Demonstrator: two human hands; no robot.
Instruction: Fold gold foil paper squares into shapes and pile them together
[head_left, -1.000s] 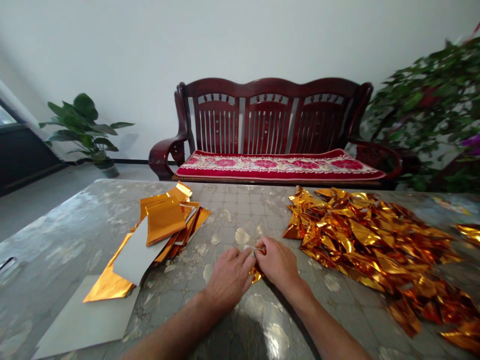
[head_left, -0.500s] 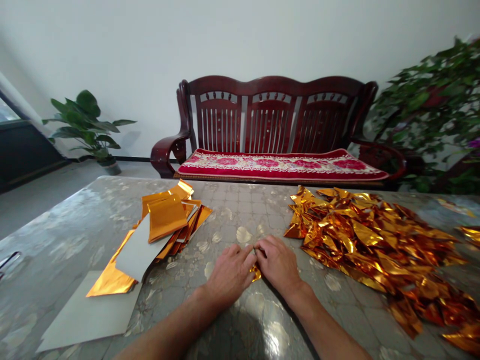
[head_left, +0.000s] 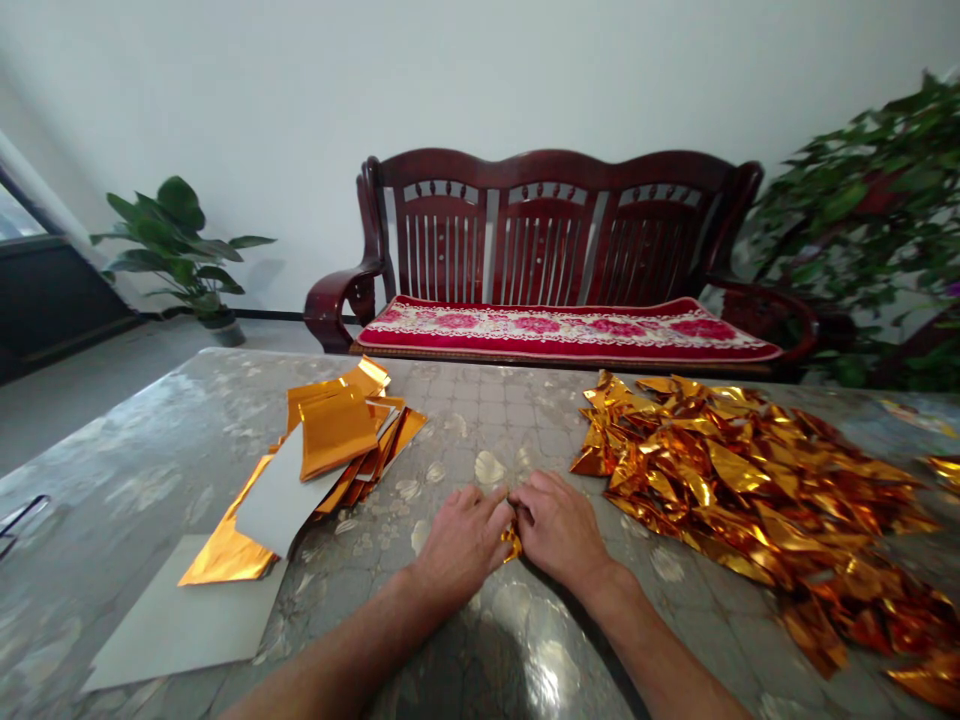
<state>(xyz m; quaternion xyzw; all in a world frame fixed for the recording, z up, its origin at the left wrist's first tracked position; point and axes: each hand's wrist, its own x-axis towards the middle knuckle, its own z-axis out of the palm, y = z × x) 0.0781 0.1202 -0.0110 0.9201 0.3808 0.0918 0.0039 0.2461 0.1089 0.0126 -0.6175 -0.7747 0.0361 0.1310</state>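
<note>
Just above the tabletop, my left hand and my right hand meet with curled fingers, closed on one small piece of gold foil paper. Only a bit of it shows between them; the fingers hide the rest. To the left lie loose sheets of gold foil paper, some with the pale backing facing up. On the right spreads a big heap of folded gold foil pieces, pointed and shiny, a short way from my right hand.
A patterned grey cover lies over the table. Beyond its far edge stands a dark red wooden bench with a red floral cushion. Potted plants flank it. A pale sheet lies at front left, near a thin dark object.
Both hands stay in the same place, still closed on the foil piece, with only a slight finger shift. The whole view has moved a little.
</note>
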